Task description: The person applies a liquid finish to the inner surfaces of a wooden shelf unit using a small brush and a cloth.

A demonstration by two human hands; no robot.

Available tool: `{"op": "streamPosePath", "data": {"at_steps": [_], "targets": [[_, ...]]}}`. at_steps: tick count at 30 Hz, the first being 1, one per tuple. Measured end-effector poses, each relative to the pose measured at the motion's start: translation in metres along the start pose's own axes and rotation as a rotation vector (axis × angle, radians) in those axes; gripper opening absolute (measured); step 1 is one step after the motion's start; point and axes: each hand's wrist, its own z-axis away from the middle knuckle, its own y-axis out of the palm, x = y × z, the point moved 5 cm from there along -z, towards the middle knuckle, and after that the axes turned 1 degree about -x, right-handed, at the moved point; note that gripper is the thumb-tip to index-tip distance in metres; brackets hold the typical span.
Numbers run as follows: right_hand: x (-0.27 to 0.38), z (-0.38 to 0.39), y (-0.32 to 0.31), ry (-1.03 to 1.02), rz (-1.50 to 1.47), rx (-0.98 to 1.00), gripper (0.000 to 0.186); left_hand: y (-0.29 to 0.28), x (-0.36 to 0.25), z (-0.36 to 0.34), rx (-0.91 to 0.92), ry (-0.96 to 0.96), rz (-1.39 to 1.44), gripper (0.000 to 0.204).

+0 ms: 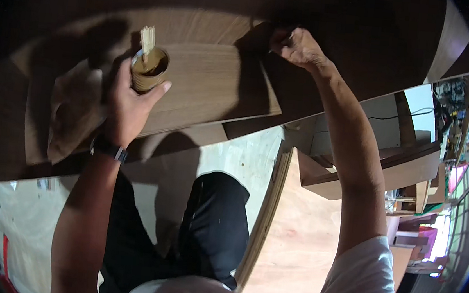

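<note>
- Nearest bit first: your left hand, with a dark wristwatch behind it, is wrapped round the small yellowish-brown ribbed round cup. Fingers snug on the far side, thumb on the near side.
- The cup's up over the left part of the flat brown wood-grain sheet. Can't tell if its base touches.
- I'd guess it's light and thin-walled, so don't squeeze hard. Low round the ribbed wall is the safe spot imo, keeps you out of the brown stuff inside. That looks wet, so keep it upright.
- Pale bundle of thin, stick-like pieces pokes out the top. Probably stiff but snappable; grab the dry upper ends. Top-heavy if you tip it.
- The sheet looks thin and smooth, maybe a bit bendy. Take it by the edges.
- Furthest out, your right hand is over the dark brown bench, fingers curled in shadow. Can't tell if they've got anything.
</note>
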Motion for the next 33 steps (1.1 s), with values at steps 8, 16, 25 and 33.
{"op": "streamPosePath", "data": {"at_steps": [8, 16, 25, 33], "targets": [[-0.008, -0.002, -0.001, 0.279, -0.450, 0.012, 0.013, 0.001, -0.003, -0.005, 0.028, -0.075, -0.023, 0.046], [-0.001, -0.006, -0.007, 0.351, -0.337, 0.081, 0.011, 0.009, 0.002, -0.002, 0.076, -0.105, 0.043, 0.051], [-0.014, -0.002, 0.003, 0.314, -0.592, 0.064, 0.013, 0.013, -0.001, -0.003, 0.002, -0.076, 0.126, 0.055], [-0.004, -0.005, -0.005, 0.375, -0.355, 0.168, 0.011, 0.009, -0.006, -0.004, -0.030, -0.020, -0.003, 0.057]]}}
